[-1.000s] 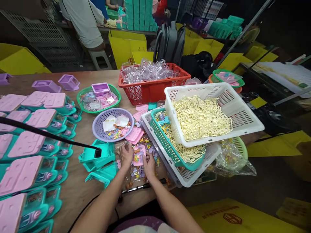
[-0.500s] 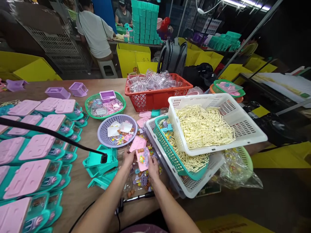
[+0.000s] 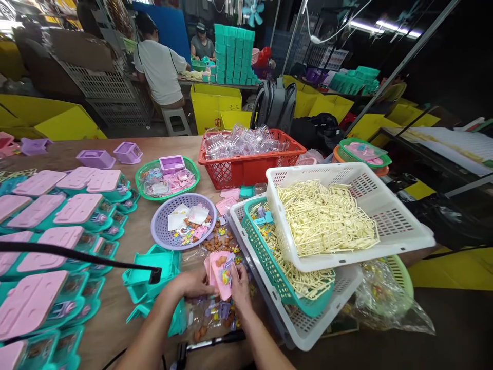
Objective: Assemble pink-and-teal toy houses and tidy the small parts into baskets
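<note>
Both forearms are slanting up from the bottom edge and meeting over the near part of the worktop (image 3: pixel 137 222). We are seeing the left hand (image 3: pixel 191 284) bending at the wrist, palm turned inward, fingers curling round the left edge of a pink tray (image 3: pixel 217 275). The right hand (image 3: pixel 239 281) is gripping the tray's opposite edge, fingers pointing up and away from us, fingertips (image 3: pixel 233 263) pressing near its top right corner. Both hands are thus grasping the pink tray between them. It is sitting tilted, open face toward us, with small coloured pieces (image 3: pixel 224 267) lying in it. Whether it is touching the worktop we cannot tell.

Directly under the hands a clear bag (image 3: pixel 215 316) of loose bits is lying flat. Just left of the left hand teal shells (image 3: pixel 152 262) are lying in a heap, and a black rod (image 3: pixel 77 255) is ending beside them. Beyond the hands a purple basket (image 3: pixel 157 231) is holding paper slips and bits. Near the right hand, on its right, a teal basket (image 3: pixel 262 252) is sitting inside a white crate (image 3: pixel 331 303). A second white crate (image 3: pixel 396 226) of cream sprues is resting on top. Well left of the left hand, rows of pink-and-teal sets (image 3: pixel 57 236) are covering the worktop.
</note>
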A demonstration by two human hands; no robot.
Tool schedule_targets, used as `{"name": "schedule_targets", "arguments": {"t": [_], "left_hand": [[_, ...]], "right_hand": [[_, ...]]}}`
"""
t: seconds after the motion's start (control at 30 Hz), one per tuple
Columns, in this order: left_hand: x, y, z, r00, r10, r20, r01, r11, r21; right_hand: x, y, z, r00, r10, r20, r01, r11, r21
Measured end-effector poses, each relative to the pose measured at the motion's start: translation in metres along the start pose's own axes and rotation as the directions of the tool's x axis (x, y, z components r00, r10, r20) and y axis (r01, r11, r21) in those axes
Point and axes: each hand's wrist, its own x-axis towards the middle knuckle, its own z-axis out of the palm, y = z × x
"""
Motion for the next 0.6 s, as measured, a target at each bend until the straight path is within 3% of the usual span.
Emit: {"name": "schedule_targets", "arguments": {"t": [0.1, 0.17, 0.23, 0.3, 0.37, 0.47, 0.6], "left_hand": [[0.017, 0.026, -0.020, 0.990, -0.073, 0.123, 0.057, 0.990, 0.130], [0.038, 0.050, -0.029, 0.996, -0.072, 0.043, 0.062, 0.975, 0.216], [0.064, 0.074, -0.037, 0.992, -0.032, -0.123, 0.067, 0.955, 0.289], [0.095, 0.095, -0.048, 0.957, 0.018, -0.290, 0.084, 0.939, 0.334], [0.127, 0.111, -0.063, 0.921, 0.044, -0.388, 0.106, 0.928, 0.356], [0.174, 0.124, -0.089, 0.904, 0.055, -0.423, 0.125, 0.915, 0.385], [0.228, 0.125, -0.111, 0.924, 0.131, -0.358, 0.042, 0.899, 0.436]], "right_hand": [[0.004, -0.001, -0.002, 1.000, 0.011, 0.014, -0.011, 1.000, 0.022], [0.007, -0.001, -0.002, 1.000, 0.015, 0.004, -0.015, 1.000, 0.024], [0.009, 0.000, -0.001, 1.000, 0.017, 0.005, -0.017, 1.000, 0.024], [0.010, 0.002, 0.001, 0.999, 0.023, 0.039, -0.024, 0.999, 0.025], [0.009, 0.006, 0.002, 0.995, 0.042, 0.090, -0.046, 0.998, 0.047], [0.009, 0.013, 0.003, 0.989, 0.082, 0.119, -0.096, 0.989, 0.116], [0.011, 0.027, 0.008, 0.985, 0.120, 0.121, -0.139, 0.978, 0.157]]}}
